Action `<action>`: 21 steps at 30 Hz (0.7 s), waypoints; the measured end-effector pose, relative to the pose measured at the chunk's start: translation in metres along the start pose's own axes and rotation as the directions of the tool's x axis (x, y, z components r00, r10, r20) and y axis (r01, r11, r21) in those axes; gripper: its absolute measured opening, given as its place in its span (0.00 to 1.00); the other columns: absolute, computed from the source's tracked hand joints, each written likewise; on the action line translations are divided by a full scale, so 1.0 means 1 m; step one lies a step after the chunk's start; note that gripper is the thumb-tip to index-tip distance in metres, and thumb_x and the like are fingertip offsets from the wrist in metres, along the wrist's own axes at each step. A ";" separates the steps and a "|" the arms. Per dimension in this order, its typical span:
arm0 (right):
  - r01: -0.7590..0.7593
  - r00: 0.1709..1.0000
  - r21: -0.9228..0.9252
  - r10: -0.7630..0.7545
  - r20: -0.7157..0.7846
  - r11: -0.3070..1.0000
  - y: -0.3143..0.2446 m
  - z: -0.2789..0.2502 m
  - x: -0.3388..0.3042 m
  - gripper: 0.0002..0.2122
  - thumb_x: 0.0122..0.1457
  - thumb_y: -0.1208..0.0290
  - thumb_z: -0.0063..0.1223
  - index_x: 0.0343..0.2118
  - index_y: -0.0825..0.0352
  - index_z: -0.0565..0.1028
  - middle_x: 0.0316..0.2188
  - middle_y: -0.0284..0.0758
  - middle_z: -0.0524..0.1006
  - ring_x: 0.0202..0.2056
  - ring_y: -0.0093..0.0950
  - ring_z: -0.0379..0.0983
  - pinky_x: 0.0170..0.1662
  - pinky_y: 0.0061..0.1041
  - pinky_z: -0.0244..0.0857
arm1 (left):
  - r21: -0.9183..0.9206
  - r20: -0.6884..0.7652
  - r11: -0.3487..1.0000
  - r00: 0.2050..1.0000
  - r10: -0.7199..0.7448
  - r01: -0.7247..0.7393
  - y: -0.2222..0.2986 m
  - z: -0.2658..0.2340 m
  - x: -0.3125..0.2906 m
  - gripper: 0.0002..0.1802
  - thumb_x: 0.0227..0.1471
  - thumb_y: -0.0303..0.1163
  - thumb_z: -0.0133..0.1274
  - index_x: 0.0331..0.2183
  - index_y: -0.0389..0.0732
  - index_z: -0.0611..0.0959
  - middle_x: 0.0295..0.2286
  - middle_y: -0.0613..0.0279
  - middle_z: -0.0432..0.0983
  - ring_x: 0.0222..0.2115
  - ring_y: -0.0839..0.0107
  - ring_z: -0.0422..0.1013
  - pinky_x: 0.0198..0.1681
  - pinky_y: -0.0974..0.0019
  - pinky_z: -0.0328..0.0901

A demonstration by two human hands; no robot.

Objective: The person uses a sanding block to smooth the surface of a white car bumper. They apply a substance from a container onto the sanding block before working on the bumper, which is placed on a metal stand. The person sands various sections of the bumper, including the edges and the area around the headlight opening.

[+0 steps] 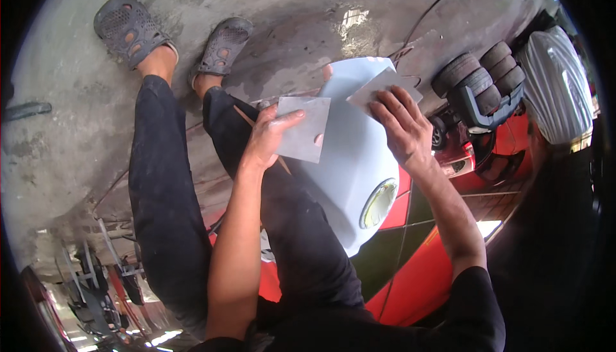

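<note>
My left hand (262,139) pinches a thin, square grey spreader plate (300,143), thumb on top and fingers behind. Near the plate's right edge is a small pinkish spot. In my right hand (403,124) is a second thin grey spreader plate (378,89), its fingers lying over the upper face. This plate overlaps the far part of a pale blue, smooth shell shaped like a motorcycle fuel tank (346,166); whether it touches the surface I cannot tell. The shell has a round opening with a pale yellow-green covering at its near end, and a pinkish patch at its far left corner.
Both my legs stretch forward on the grey, stained concrete floor (77,153), feet in dark clogs (221,44). On the right are small black wheels (459,73), red panels (410,281) and a silvery plastic-wrapped object (557,85). A black cable (433,5) runs beyond the shell.
</note>
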State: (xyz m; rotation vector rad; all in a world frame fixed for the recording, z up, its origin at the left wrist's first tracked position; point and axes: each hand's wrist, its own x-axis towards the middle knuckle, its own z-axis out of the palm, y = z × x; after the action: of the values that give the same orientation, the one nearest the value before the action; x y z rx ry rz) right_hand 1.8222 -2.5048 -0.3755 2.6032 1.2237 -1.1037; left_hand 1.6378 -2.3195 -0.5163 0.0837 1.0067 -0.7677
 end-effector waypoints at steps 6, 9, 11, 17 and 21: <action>-0.242 0.957 0.321 0.281 -0.080 0.916 -0.039 -0.022 -0.008 0.22 0.46 0.88 0.58 0.47 0.65 0.82 0.49 0.40 0.82 0.58 0.46 0.74 0.57 0.43 0.69 | -0.229 -0.141 0.972 0.990 0.030 -0.062 0.010 0.013 -0.001 0.21 0.60 0.29 0.56 0.53 0.32 0.79 0.47 0.53 0.80 0.45 0.63 0.78 0.51 0.60 0.73; -0.282 0.945 0.389 0.323 -0.043 0.877 -0.061 -0.022 -0.012 0.24 0.44 0.86 0.60 0.48 0.65 0.81 0.50 0.39 0.81 0.57 0.47 0.73 0.58 0.45 0.66 | -0.367 -0.190 0.925 0.981 0.026 -0.095 0.013 0.036 -0.004 0.23 0.61 0.27 0.53 0.57 0.32 0.76 0.51 0.50 0.78 0.50 0.58 0.77 0.54 0.56 0.73; -0.319 0.935 0.380 0.355 -0.025 0.868 -0.069 -0.019 -0.013 0.23 0.45 0.83 0.61 0.49 0.61 0.82 0.50 0.35 0.81 0.57 0.44 0.73 0.59 0.51 0.62 | -0.431 -0.109 0.896 0.992 0.063 -0.105 0.015 0.053 -0.010 0.26 0.61 0.25 0.50 0.61 0.32 0.72 0.56 0.46 0.73 0.55 0.56 0.74 0.57 0.53 0.71; -0.317 0.948 0.129 0.317 0.021 0.940 -0.046 -0.018 -0.022 0.20 0.51 0.75 0.59 0.49 0.52 0.82 0.51 0.31 0.80 0.56 0.40 0.73 0.62 0.57 0.56 | -0.515 -0.065 0.852 0.995 0.072 -0.096 0.033 0.072 -0.019 0.27 0.63 0.25 0.47 0.62 0.28 0.70 0.59 0.45 0.72 0.56 0.55 0.73 0.56 0.52 0.72; -0.300 0.954 0.001 0.300 0.010 0.954 -0.031 -0.035 -0.027 0.19 0.53 0.73 0.61 0.50 0.51 0.82 0.52 0.30 0.80 0.57 0.38 0.73 0.66 0.61 0.51 | -0.268 -0.158 0.950 0.980 0.119 -0.158 0.046 0.067 -0.017 0.21 0.63 0.25 0.50 0.56 0.26 0.76 0.51 0.46 0.78 0.50 0.57 0.78 0.53 0.56 0.74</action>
State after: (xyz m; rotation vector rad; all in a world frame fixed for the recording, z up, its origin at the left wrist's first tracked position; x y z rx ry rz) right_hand 1.8102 -2.4892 -0.3254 2.6635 0.7860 -1.0554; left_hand 1.7099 -2.3027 -0.4789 -0.0365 1.2213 -0.4894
